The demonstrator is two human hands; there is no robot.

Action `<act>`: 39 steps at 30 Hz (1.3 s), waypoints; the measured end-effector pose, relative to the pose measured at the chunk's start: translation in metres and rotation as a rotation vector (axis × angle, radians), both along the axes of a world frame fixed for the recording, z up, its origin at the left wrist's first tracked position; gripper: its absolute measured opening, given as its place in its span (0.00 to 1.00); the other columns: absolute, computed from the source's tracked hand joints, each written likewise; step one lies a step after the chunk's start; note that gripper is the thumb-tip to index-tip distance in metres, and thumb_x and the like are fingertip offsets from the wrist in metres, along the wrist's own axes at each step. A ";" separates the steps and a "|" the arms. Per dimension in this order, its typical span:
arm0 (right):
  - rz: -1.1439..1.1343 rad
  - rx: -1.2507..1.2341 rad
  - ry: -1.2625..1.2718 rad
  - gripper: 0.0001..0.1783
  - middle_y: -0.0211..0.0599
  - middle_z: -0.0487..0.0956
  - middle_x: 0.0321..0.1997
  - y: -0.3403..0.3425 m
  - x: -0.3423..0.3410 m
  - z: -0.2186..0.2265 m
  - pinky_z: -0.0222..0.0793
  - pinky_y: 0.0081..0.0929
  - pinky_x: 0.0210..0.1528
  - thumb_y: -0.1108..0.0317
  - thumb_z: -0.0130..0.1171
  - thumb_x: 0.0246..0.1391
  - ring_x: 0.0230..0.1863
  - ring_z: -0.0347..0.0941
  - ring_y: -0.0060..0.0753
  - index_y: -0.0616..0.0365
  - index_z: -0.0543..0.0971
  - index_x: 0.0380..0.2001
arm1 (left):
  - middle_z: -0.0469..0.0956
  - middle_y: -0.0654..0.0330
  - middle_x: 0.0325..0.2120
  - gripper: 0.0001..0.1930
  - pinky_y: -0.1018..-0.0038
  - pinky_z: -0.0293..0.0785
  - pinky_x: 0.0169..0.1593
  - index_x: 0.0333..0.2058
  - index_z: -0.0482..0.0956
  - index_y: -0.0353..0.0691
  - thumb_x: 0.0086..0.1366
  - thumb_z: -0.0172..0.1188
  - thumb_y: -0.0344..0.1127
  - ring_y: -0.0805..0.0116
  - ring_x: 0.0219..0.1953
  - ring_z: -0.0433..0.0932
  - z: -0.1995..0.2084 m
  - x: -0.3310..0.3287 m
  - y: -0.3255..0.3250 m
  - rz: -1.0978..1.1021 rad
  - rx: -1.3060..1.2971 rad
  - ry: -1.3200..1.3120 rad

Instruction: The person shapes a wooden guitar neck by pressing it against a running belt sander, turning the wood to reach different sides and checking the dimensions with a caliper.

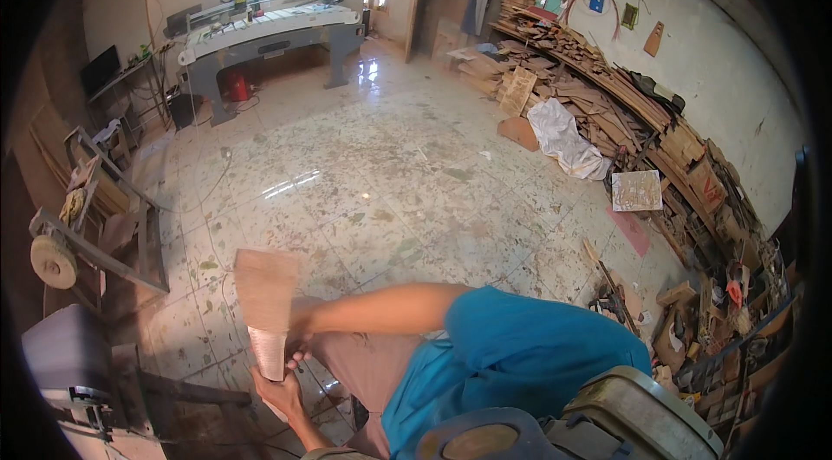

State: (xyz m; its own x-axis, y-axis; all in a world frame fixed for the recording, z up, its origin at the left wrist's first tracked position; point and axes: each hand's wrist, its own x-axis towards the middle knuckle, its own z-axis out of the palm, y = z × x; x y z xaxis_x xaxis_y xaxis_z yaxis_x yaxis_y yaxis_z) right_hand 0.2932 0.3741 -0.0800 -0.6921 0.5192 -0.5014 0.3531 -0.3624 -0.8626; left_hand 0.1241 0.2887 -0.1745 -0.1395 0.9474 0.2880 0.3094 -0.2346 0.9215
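A flat brown wooden piece, broad at its far end and tapering toward me, is held up over the floor. Its narrower near part looks pale and finely ridged. My left hand grips the narrow end from below, its fingers partly hidden by the wood. From the right, my right hand reaches in with curled fingers against the piece's right edge. Part of that hand is hidden behind the wood. My right forearm crosses above my brown-clad leg, coming out of a blue sleeve.
Close on the left stands a grey machine, near a wooden frame with a round wheel. Scrap wood is piled along the right wall. A long machine table stands at the back. Debris is scattered over the tiled floor.
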 end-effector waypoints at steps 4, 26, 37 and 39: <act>-0.299 0.455 0.120 0.20 0.34 0.83 0.32 -0.005 -0.001 0.038 0.76 0.30 0.26 0.50 0.52 0.68 0.25 0.77 0.22 0.55 0.79 0.48 | 0.72 0.41 0.24 0.16 0.56 0.73 0.40 0.33 0.72 0.31 0.41 0.59 0.26 0.32 0.30 0.71 -0.020 -0.024 -0.010 0.092 0.079 0.116; -0.341 1.506 0.646 0.31 0.38 0.73 0.54 -0.011 -0.081 0.256 0.66 0.30 0.61 0.41 0.45 0.73 0.56 0.69 0.27 0.56 0.66 0.63 | 0.70 0.54 0.22 0.22 0.67 0.71 0.35 0.40 0.76 0.25 0.43 0.57 0.26 0.65 0.25 0.68 0.040 -0.059 0.008 0.054 0.065 -0.123; -0.321 1.459 0.646 0.15 0.35 0.80 0.50 0.013 -0.114 0.292 0.73 0.26 0.58 0.61 0.48 0.76 0.53 0.76 0.23 0.58 0.78 0.52 | 0.79 0.46 0.25 0.23 0.61 0.77 0.40 0.41 0.79 0.29 0.42 0.61 0.29 0.56 0.30 0.81 0.075 -0.066 -0.009 0.217 0.068 -0.215; -0.232 1.345 0.729 0.19 0.36 0.81 0.53 0.018 -0.112 0.294 0.77 0.28 0.59 0.56 0.45 0.77 0.54 0.78 0.26 0.57 0.78 0.54 | 0.80 0.39 0.26 0.20 0.57 0.78 0.39 0.39 0.79 0.32 0.42 0.62 0.30 0.38 0.33 0.83 0.078 -0.059 -0.008 0.256 0.122 -0.209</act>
State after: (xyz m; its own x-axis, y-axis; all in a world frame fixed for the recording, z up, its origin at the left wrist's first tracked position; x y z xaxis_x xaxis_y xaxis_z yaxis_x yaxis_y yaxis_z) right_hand 0.1809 0.3918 0.2139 -0.4135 0.4218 0.8069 -0.2269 0.8105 -0.5400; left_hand 0.0650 0.2809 -0.0962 -0.4361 0.8343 0.3374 0.1801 -0.2864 0.9410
